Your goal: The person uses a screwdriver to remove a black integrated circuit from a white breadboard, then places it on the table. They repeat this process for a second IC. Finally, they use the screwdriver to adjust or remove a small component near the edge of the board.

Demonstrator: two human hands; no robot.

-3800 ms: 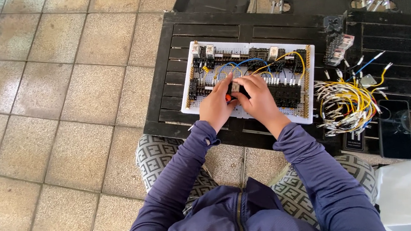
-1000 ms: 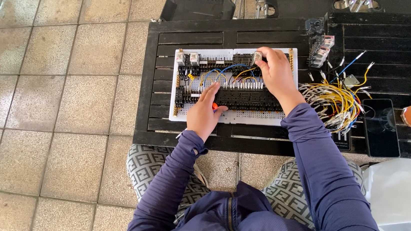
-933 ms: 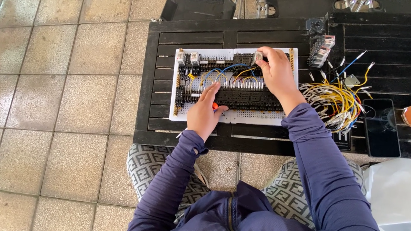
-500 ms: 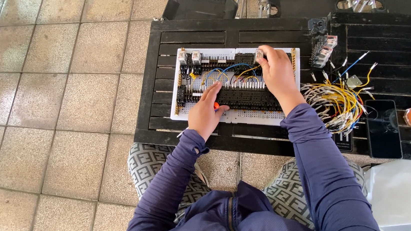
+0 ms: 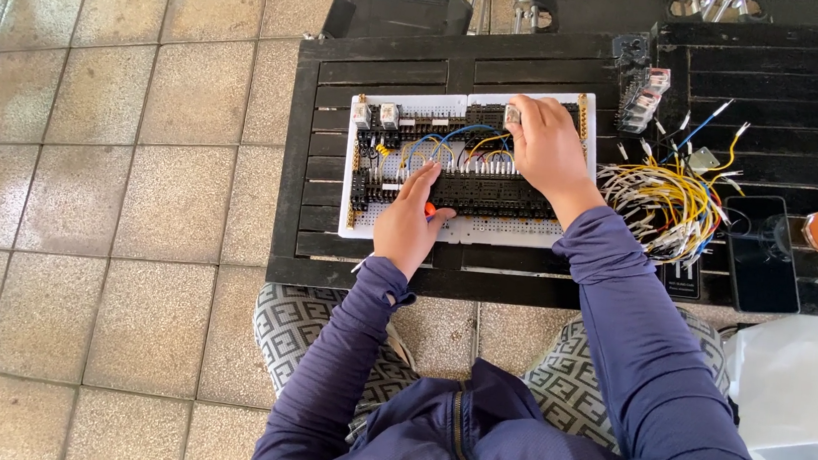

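Down on the low black slatted table [image 5: 322, 252] we see a white wiring panel [image 5: 529, 234] of terminal blocks and coloured wires. Our left hand [image 5: 409, 225] rests on its near edge, fingers curled on what seems an orange-handled tool [image 5: 429, 209]. Our right hand [image 5: 548, 153] pinches a small part at the top rail, beside loose yellow wires [image 5: 667, 200].

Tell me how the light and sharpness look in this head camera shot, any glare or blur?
Head view: even, soft daylight, shadows faint. The wiring board and both hands, left hand and right hand, are sharp. Slight sheen on the floor tiles at upper left; the white plastic bag is bright, nearly washed out. Edges bend slightly, wide-angle.
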